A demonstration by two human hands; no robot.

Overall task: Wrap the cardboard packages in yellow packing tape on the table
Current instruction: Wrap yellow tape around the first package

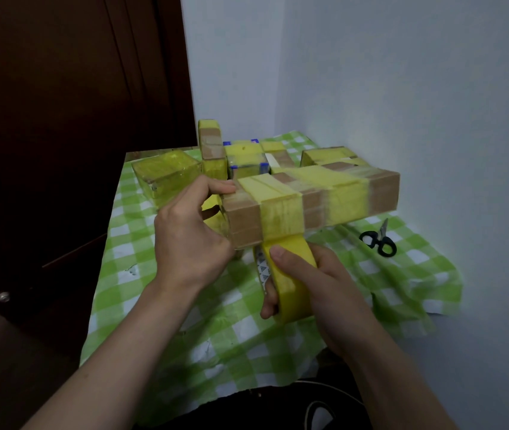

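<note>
A green-and-white checked cloth (pixel 216 336) covers the table (pixel 157 151), set in a corner: pale wall (pixel 402 88) behind and at right, dark wooden panels (pixel 61 119) at left of the frame. At centre the left hand (pixel 191 240) curls its grip over the left end of a long cardboard package (pixel 315 200), partly banded in yellow and held above the cloth. Just beneath its near edge the right hand (pixel 321 290) closes its grip round the yellow tape roll (pixel 287 283), thumb on top. Other taped packages (pixel 166 175) crowd the far edge; black scissors (pixel 378 240) lie at right, well apart. Open cloth fills the lower frame.
</note>
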